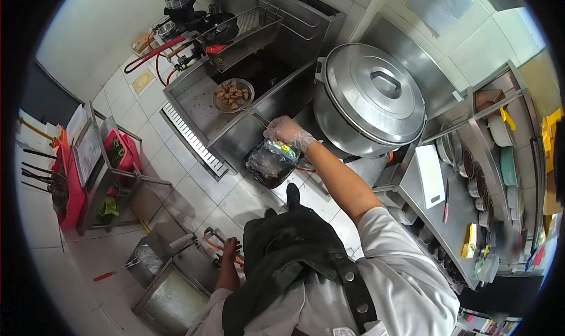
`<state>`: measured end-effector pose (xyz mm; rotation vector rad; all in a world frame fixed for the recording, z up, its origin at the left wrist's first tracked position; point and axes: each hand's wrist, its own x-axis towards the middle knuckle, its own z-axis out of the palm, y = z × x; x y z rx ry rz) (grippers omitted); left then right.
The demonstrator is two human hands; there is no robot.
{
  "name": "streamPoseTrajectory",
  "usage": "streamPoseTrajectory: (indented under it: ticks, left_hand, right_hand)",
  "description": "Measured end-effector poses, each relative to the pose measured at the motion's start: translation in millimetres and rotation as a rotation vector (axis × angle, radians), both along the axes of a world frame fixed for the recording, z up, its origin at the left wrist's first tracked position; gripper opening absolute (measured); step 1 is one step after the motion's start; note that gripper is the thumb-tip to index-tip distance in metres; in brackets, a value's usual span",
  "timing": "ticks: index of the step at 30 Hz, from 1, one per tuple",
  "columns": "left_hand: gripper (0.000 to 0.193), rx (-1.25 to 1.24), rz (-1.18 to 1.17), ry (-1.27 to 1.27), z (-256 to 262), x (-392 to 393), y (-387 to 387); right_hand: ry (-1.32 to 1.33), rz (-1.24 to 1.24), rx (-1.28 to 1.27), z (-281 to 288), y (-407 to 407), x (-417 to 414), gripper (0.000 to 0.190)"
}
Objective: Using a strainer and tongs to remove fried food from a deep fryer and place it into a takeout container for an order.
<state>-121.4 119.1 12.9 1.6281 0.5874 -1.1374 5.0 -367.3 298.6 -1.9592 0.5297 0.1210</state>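
Note:
My right hand (289, 133), in a clear plastic glove, grips the thin metal handle of a round skimmer (220, 107). Browned fried chunks (231, 93) fill much of the skimmer, which is over the metal ledge at the left end of a stainless deep fryer (260, 126). Just below that hand is a black plastic bag (269, 163) with a bright, colourful patch near its top; whether the hand touches it cannot be told. Low at my side hangs my bare left hand (231, 248), fingers loosely bent, with nothing seen in it, near an orange hose (212, 243).
A wire fry basket (251, 31) rests across the fryer's back. Right of it stands a large lidded aluminium pot (368, 93). A steel counter (454, 239) holds a white cutting board (429, 177) and a knife (446, 203). Pink crates (121, 148) sit on a left rack.

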Motion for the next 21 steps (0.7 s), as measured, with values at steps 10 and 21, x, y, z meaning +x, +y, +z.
streamPoseTrajectory:
  ticks: [10, 21]
  left_hand:
    - [0.03, 0.016, 0.072, 0.012, 3, 6, -3]
    - [0.036, -0.064, -0.299, 0.092, -33, 33, -32]
  right_hand:
    - [0.036, -0.058, 0.247, 53, 2, -29, 0.029]
    - [0.155, -0.287, 0.186, 200, -7, -239, 0.041]
